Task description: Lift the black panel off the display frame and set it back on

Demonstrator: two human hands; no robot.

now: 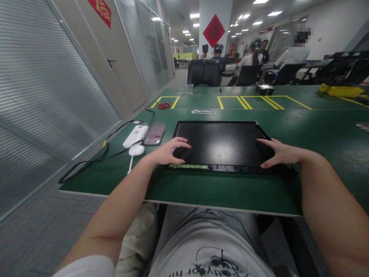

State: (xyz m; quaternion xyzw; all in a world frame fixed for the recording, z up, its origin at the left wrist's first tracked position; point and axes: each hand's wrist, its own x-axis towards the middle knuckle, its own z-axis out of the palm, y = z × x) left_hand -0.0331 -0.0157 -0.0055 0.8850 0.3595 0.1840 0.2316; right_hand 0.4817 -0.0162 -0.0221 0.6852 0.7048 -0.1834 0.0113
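Observation:
A black flat screen panel (221, 140) lies on the green table in a black frame. Along the frame's near edge runs a green circuit board strip (188, 167). My left hand (170, 151) is at the panel's left side, thumb and fingers spread apart over its edge. On the opposite side, my right hand (277, 152) reaches over the right edge with its fingers also apart. Both hands appear to touch the panel or its frame, but neither is closed around it.
Left of the panel are a phone (155, 134), a white device (135, 135), a white round piece (136, 150) and black cables (100, 157). Farther back are red scissors (164, 105), small white pieces (201, 111), a clear cup (189, 89) and a black box (264, 90). People sit beyond.

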